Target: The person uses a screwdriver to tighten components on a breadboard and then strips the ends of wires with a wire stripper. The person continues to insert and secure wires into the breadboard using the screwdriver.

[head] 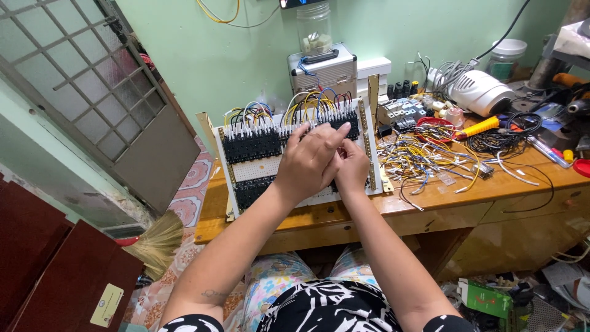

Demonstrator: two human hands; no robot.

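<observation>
A white wiring panel (261,167) with rows of black terminal blocks (251,144) and yellow, blue and black wires leans on the wooden desk (430,200). My left hand (310,158) rests over the panel's middle, fingers curled, the forefinger stretched toward the upper row of blocks. My right hand (352,167) sits just beside and partly under it, fingertips pinched close against the panel. What the fingers pinch is hidden by the left hand.
A tangle of loose cut wires (424,157) lies right of the panel, with a yellow-handled screwdriver (479,127), a white power tool (482,92) and black relays (402,112). A metal case (322,71) and jar stand behind. A broom (157,240) leans at the left.
</observation>
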